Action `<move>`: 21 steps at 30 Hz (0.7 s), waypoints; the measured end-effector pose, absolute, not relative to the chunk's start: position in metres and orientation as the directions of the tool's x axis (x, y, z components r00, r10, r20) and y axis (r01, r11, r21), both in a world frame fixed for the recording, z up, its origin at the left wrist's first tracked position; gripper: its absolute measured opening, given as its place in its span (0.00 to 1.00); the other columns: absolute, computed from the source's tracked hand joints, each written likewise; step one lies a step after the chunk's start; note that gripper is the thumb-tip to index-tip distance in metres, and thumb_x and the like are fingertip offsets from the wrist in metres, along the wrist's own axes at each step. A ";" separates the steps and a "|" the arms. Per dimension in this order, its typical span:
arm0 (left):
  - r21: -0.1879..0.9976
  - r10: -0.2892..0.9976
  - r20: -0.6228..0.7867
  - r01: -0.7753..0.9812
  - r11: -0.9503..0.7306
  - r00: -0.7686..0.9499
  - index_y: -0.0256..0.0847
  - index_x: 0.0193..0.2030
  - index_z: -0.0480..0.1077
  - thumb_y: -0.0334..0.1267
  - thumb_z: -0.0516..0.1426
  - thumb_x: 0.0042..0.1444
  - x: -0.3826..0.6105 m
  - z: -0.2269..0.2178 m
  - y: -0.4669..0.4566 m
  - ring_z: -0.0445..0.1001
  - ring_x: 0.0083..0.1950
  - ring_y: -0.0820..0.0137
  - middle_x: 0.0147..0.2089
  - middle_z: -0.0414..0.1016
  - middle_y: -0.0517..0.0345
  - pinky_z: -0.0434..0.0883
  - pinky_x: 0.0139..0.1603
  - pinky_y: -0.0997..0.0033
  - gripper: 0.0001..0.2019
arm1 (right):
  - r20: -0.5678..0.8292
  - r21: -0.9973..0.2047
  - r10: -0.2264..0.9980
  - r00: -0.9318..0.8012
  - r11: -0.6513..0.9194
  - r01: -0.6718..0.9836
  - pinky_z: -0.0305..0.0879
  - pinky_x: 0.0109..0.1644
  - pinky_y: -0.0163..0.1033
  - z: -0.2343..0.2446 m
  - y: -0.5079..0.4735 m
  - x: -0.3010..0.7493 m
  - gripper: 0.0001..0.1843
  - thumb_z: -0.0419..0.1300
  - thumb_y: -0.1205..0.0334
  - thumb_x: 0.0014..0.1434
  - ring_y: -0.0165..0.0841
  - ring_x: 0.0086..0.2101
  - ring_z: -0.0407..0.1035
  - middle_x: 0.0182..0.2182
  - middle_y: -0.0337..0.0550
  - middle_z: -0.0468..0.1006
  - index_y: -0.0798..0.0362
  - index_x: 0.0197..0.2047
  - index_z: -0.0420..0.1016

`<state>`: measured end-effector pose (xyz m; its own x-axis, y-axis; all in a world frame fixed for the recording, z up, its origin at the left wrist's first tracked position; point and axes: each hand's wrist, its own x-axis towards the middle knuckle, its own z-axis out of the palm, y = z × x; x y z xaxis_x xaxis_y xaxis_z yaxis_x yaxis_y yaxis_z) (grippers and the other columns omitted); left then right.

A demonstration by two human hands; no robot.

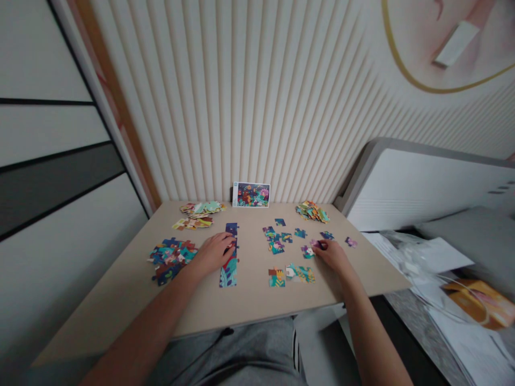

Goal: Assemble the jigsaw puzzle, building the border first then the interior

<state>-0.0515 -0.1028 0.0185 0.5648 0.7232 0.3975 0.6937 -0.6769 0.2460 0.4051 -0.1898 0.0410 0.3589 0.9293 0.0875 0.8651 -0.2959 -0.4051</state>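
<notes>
The left hand [217, 251] lies over a joined puzzle strip [229, 274] on the bench [251, 297]; the right hand [333, 254] touches a purple piece [315, 243]. A picture card [252, 195] stands near the ribbed wall [201, 107].

You have a smooth, matt tabletop [249, 305] before you; your puzzle strip [229, 272] looks like smooth printed cardboard; the wall [209, 107] you face is ridged and matt; your trousers [241, 354] look like matt cloth; the white sheet [446, 254] beside you looks like paper.

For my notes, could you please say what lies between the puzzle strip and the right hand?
The head view shows bare tabletop, then several puzzle pieces.
</notes>
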 end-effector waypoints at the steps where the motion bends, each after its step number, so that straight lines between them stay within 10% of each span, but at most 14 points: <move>1: 0.251 0.721 0.398 0.689 -0.680 0.567 0.45 0.54 0.75 0.41 0.54 0.64 -0.052 0.018 -0.102 0.73 0.59 0.58 0.58 0.74 0.48 0.69 0.62 0.55 0.14 | 0.108 -0.420 0.925 0.365 -0.291 0.860 0.64 0.40 0.39 0.038 -0.190 0.403 0.22 0.65 0.49 0.57 0.43 0.41 0.77 0.42 0.56 0.84 0.55 0.49 0.83; 9: 0.240 0.722 0.374 0.692 -0.681 0.582 0.42 0.55 0.75 0.41 0.52 0.66 -0.052 0.017 -0.100 0.72 0.59 0.57 0.59 0.74 0.46 0.69 0.63 0.54 0.16 | 0.336 -0.506 0.838 0.430 -0.224 0.833 0.65 0.40 0.39 0.019 -0.199 0.398 0.26 0.59 0.53 0.61 0.39 0.36 0.75 0.38 0.48 0.83 0.54 0.59 0.75; 21: 0.274 0.730 0.389 0.686 -0.674 0.561 0.44 0.55 0.75 0.41 0.54 0.65 -0.052 0.017 -0.101 0.72 0.60 0.57 0.59 0.74 0.47 0.68 0.64 0.54 0.15 | 0.348 -0.255 0.829 0.438 -0.366 0.895 0.63 0.52 0.49 0.024 -0.202 0.396 0.26 0.59 0.48 0.63 0.50 0.49 0.72 0.49 0.57 0.80 0.53 0.58 0.78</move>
